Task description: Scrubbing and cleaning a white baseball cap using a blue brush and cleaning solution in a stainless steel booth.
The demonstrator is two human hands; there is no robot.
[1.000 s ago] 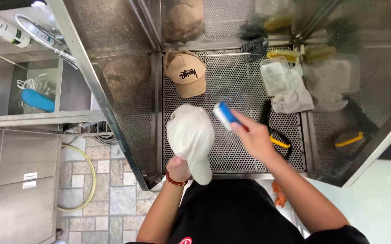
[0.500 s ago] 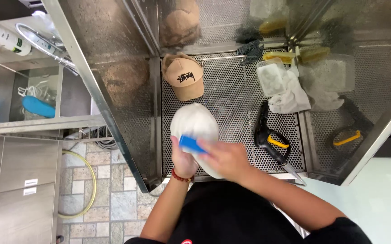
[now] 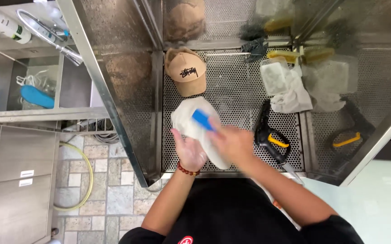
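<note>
Fingers (image 3: pixel 231 135) gripping blue brush (image 3: pixel 202 119), white cap (image 3: pixel 191 122)

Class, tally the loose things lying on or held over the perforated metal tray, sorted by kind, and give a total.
Caps: 2, a tan cap and a white cap under the left hand.
Blue brushes: 1, the brush in the right hand.
Spray guns: 1, black and yellow.
White cloths: 1.
Clear tubs: 1.
Total: 6
</note>
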